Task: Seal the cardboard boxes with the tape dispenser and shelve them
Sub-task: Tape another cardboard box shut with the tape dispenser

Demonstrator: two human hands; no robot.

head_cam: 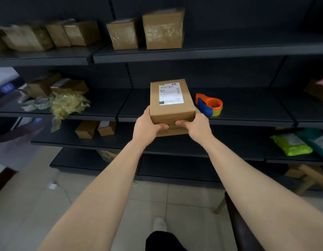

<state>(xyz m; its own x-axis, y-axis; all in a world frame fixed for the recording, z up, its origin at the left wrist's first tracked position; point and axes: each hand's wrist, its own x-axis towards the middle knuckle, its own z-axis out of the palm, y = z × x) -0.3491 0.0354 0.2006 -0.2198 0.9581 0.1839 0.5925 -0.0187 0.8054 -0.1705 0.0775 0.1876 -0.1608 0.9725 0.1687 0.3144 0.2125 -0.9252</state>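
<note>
Under the box (pixel 171 102), both hands' palms and its base stay hidden.

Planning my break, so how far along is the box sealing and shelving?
Done: several taped boxes stand on the top shelf. In hand: both hands, left and right, grip a labelled box at the middle shelf; the tape dispenser lies beside it. Left: two small boxes lower down, sealing unclear.

The cardboard box (pixel 172 101) sits on the middle shelf (pixel 247 116). The tape dispenser (pixel 209 104) lies just right of it. Wadded tape (pixel 67 104) lies far left.
</note>
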